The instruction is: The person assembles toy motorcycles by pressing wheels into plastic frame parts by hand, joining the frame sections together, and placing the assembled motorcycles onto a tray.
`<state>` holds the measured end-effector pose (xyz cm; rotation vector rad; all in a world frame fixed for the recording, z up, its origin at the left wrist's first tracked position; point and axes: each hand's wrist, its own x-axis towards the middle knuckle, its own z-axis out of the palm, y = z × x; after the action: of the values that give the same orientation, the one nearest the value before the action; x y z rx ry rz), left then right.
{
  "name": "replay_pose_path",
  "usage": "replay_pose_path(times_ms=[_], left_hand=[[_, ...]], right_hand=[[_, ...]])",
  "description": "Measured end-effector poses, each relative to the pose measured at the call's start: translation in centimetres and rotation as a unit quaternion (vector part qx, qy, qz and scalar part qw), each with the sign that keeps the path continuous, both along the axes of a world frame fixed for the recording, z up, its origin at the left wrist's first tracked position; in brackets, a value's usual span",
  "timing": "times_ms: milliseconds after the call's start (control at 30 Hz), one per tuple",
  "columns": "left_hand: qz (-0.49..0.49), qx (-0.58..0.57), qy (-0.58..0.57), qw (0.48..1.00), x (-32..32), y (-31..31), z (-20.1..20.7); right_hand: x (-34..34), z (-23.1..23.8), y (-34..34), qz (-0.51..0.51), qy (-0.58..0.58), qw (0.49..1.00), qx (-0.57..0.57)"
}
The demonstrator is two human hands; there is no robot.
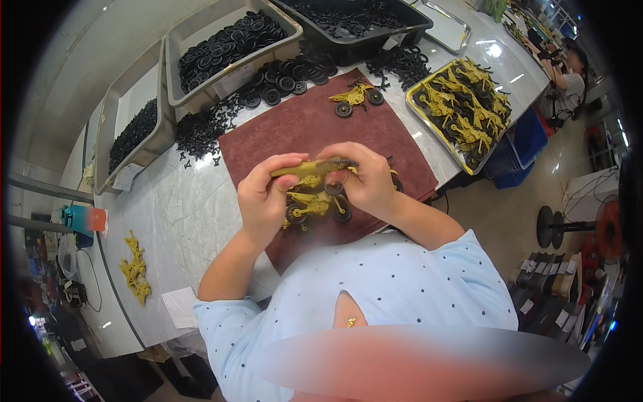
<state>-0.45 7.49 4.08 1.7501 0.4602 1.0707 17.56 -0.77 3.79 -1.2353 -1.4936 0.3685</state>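
Observation:
Between my two hands, above a dark red cloth [268, 147], I hold a yellow toy motorcycle body [301, 169]. My left hand [264, 191] pinches one end between thumb and fingers. At the other end, my right hand [365, 177] is closed on it, near some black parts. Just below my hands, yellow toy motorcycles [311, 203] with black wheels lie on the cloth, partly covered by my hands. Another toy motorcycle [355, 97] with two black wheels rests near the cloth's far edge.
Grey bins hold black wheels [231, 47] and small black parts [134, 130]; a black bin [422, 23] stands behind. Loose wheels and parts lie beside the cloth. At right is a tray [415, 104] of toy motorcycles; at left, yellow bodies [136, 268] and a teal bottle [77, 218]. Someone sits far right.

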Motion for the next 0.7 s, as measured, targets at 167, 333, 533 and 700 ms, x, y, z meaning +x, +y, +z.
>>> replay_pose_path(times_ms=[167,333,533,700], left_hand=[[-0.043,-0.144,0.063,0.987,0.4,0.7,0.6],[-0.060,-0.133,0.125,0.981,0.9,0.2,0.6],[-0.065,-0.169,0.162,0.970,2.1,-0.3,0.8],[-0.025,0.047,0.172,0.984,2.8,-1.6,0.9]], right_hand=[[2.2,1.4,0.4,0.103,0.144,0.961,-0.213],[3.3,1.0,0.0,0.097,0.140,0.949,-0.265],[4.2,0.2,-1.2,0.088,0.165,0.947,-0.261],[3.6,1.3,-3.0,0.084,0.150,0.957,-0.233]])
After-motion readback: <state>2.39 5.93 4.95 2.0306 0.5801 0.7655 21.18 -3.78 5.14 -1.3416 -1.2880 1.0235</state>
